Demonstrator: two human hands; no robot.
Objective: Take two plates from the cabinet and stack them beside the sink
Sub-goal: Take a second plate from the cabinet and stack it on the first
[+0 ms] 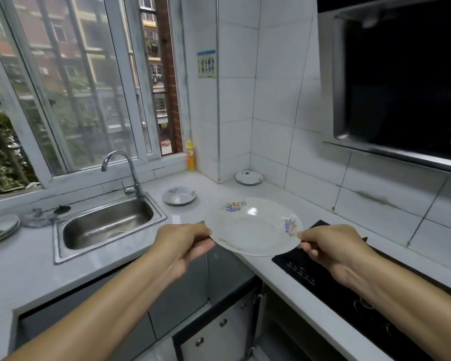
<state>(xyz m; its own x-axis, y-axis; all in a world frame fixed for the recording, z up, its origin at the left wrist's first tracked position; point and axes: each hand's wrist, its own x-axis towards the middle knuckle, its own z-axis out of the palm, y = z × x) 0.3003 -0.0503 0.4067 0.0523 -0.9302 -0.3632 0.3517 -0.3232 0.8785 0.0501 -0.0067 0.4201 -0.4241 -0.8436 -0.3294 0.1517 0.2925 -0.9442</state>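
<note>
White tile and a pale counter [24, 272] wrap the corner of this small kitchen, with a steel sink [107, 225] under the window [63, 95] and a black cooktop [349, 290] to our right; we hold a floral plate [253, 226] level in the air over the counter's inner corner, between sink and cooktop; our left hand [185, 246] pinches its near-left rim, thumb on top and fingers beneath, and our right hand [333, 250] is clamped on the opposite rim the same way, so the plate stays flat and cannot tip; two hands on thin china seems a sensible caution. A smaller dish [179, 195] sits on the counter just right of the sink, beside the tap [125, 173], and we judge it the likely base for the stack; another dish [249, 177] rests in the far corner, well apart, near a yellow bottle [190, 155]; below us a cabinet door [219, 332] hangs open. We reckon the plate must travel forward and left, then be lowered gently, since glazed surfaces slide and chip.
</note>
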